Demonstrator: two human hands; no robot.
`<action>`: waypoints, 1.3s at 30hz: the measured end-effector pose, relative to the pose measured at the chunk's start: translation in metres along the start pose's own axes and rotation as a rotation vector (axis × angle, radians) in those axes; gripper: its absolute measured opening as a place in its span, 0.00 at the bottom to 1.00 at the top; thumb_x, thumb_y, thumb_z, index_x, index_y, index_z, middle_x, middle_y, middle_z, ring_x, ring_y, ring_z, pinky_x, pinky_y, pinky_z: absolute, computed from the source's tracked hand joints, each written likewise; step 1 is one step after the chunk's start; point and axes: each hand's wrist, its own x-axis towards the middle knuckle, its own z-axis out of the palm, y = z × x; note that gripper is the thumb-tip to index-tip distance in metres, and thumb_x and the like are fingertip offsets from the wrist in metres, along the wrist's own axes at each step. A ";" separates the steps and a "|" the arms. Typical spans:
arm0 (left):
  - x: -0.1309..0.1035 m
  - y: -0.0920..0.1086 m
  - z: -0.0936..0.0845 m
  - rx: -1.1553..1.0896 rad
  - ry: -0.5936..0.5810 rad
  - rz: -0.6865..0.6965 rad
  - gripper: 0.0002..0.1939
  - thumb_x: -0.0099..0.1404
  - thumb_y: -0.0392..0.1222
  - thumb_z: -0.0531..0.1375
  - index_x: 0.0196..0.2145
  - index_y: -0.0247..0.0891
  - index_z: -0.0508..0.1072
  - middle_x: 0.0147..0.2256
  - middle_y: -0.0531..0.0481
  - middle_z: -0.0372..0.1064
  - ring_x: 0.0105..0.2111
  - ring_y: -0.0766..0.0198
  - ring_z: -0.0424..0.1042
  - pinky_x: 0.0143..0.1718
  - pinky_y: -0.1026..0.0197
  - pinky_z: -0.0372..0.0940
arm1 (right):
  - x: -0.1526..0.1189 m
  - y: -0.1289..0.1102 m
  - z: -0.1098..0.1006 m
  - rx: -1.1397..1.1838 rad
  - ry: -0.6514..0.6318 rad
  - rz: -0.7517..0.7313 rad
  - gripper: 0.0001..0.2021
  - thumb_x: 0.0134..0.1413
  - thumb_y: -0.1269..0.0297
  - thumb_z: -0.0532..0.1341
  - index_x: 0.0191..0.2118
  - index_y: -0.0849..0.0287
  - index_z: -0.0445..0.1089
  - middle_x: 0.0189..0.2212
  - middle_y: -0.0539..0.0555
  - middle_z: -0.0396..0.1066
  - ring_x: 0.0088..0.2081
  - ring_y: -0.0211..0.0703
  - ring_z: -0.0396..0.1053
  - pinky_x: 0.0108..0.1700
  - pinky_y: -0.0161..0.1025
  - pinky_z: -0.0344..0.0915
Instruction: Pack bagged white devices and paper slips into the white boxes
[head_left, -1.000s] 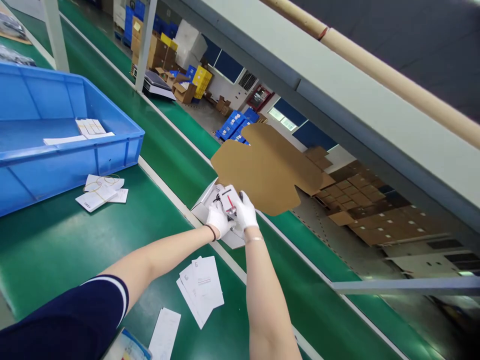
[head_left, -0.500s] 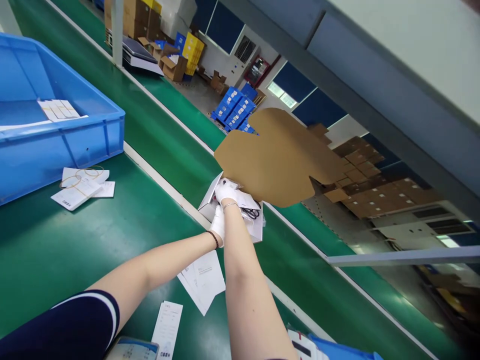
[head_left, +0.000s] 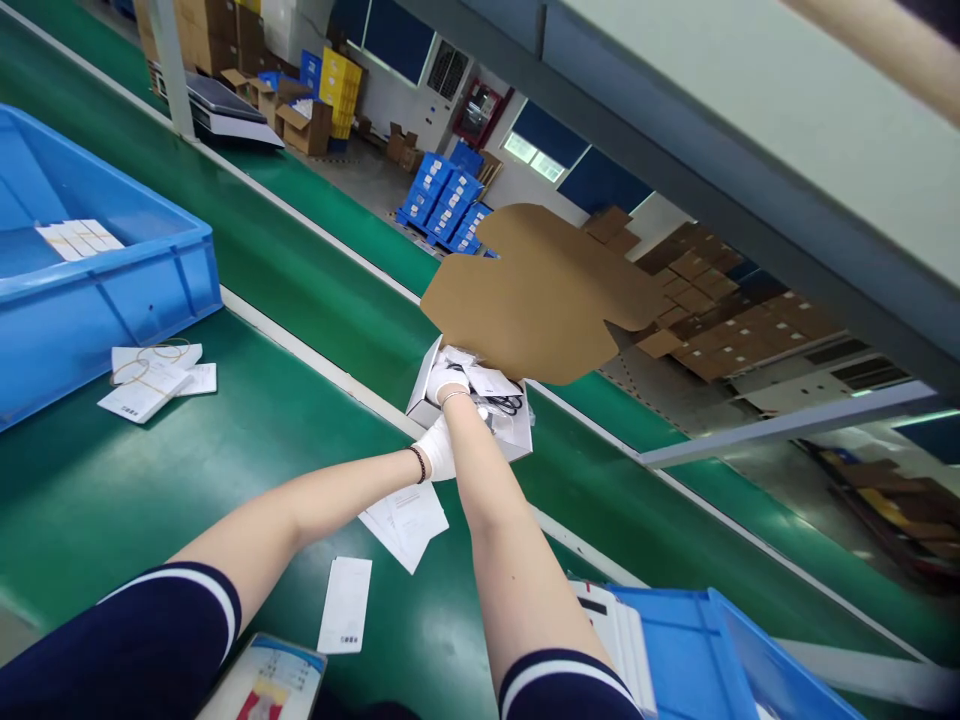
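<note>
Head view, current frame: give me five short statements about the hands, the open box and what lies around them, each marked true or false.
1. Both hands wear white gloves. True: the right hand and the left hand are gloved.
2. The right hand reaches into the white box. True.
3. The box's brown cardboard lid is folded shut. False: it stands open behind the box.
4. The blue bin on the left holds black cables. False: white cards lie in it.
5. Loose paper sheets lie on the green surface near the left forearm. True.
</note>
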 end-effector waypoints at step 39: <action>-0.194 0.043 -0.103 0.005 0.254 -0.327 0.25 0.53 0.54 0.68 0.42 0.33 0.75 0.43 0.46 0.75 0.46 0.49 0.73 0.47 0.52 0.69 | -0.215 0.040 0.016 0.533 0.042 0.109 0.24 0.57 0.47 0.61 0.51 0.60 0.69 0.48 0.61 0.70 0.44 0.51 0.70 0.46 0.47 0.68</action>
